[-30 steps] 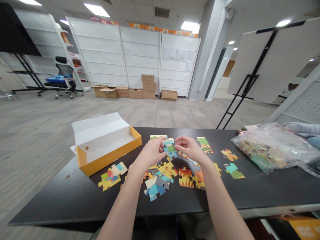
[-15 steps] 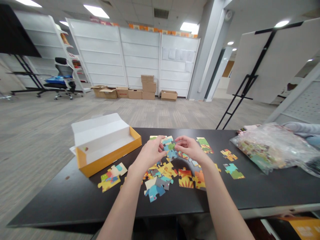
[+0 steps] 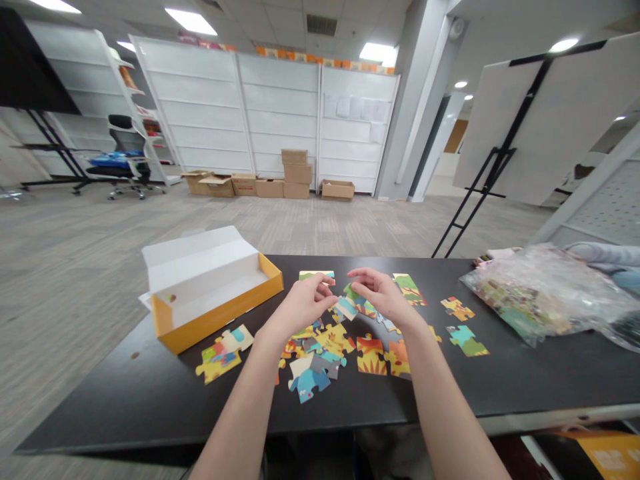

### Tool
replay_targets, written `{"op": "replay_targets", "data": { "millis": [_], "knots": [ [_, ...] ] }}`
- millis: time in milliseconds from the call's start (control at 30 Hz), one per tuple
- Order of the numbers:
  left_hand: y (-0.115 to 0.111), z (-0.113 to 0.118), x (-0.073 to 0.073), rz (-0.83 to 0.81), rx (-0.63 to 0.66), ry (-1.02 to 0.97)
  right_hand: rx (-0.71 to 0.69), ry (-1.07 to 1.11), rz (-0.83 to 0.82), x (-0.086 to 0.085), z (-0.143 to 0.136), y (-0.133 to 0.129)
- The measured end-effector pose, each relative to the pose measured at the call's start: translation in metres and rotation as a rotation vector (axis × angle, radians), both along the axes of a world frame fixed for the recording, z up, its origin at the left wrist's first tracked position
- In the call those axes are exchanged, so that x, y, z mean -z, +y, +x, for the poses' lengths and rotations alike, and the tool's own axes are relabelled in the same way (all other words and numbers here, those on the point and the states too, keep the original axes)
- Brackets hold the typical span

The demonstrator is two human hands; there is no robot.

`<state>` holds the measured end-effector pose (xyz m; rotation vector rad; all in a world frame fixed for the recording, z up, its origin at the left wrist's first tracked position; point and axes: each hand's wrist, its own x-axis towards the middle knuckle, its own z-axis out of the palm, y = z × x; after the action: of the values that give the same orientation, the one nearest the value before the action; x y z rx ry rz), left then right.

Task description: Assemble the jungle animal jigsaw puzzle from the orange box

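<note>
Puzzle section (image 3: 346, 307) now turned; right fingers (image 3: 362, 273) pinch it, left fingers (image 3: 325, 279) parted.

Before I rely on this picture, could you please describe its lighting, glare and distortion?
In the head view, ceiling lights blow out to white, the plastic bag carries pale highlights, the pillar leans outward as if wide-angle stretched, and the puzzle pieces look slightly soft.

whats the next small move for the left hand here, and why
Perhaps bring the left hand to the held piece to steady it: only the right hand appears to grip it, and the left sits open close beside it.
</note>
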<state>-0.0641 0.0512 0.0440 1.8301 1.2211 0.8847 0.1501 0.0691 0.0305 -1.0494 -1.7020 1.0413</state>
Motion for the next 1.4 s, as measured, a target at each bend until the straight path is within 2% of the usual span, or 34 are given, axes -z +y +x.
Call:
{"op": "replay_targets", "data": {
  "millis": [100, 200, 400, 567, 833, 1067, 1200, 1300, 1400],
  "knots": [
    [-0.003, 0.003, 0.000, -0.085, 0.124, -0.087, 0.010, 0.059, -0.013, 0.002, -0.005, 0.001],
    [-0.005, 0.005, -0.002, -0.125, 0.166, -0.144, 0.034, 0.096, -0.012, 0.000, -0.007, 0.002],
    [-0.003, 0.006, -0.004, -0.095, 0.091, -0.176, 0.113, 0.177, -0.095, -0.007, -0.004, -0.001],
    [-0.001, 0.008, -0.003, -0.085, 0.034, -0.174, 0.073, 0.133, -0.088, -0.007, -0.001, -0.002],
    [0.005, 0.006, 0.005, -0.071, 0.041, -0.215, 0.058, 0.099, -0.081, -0.008, -0.001, -0.002],
    [0.001, 0.006, 0.001, -0.076, 0.040, -0.193, 0.052, 0.089, -0.076, -0.005, 0.000, -0.001],
    [0.000, 0.006, 0.001, -0.051, 0.106, -0.142, 0.016, 0.090, -0.052, -0.002, 0.001, -0.001],
    [0.003, 0.005, 0.003, 0.017, 0.036, -0.197, -0.028, 0.052, -0.083, -0.003, 0.002, -0.004],
    [0.006, 0.007, 0.001, 0.069, -0.048, -0.272, -0.137, -0.013, -0.157, -0.005, -0.001, -0.007]
  ]
}}
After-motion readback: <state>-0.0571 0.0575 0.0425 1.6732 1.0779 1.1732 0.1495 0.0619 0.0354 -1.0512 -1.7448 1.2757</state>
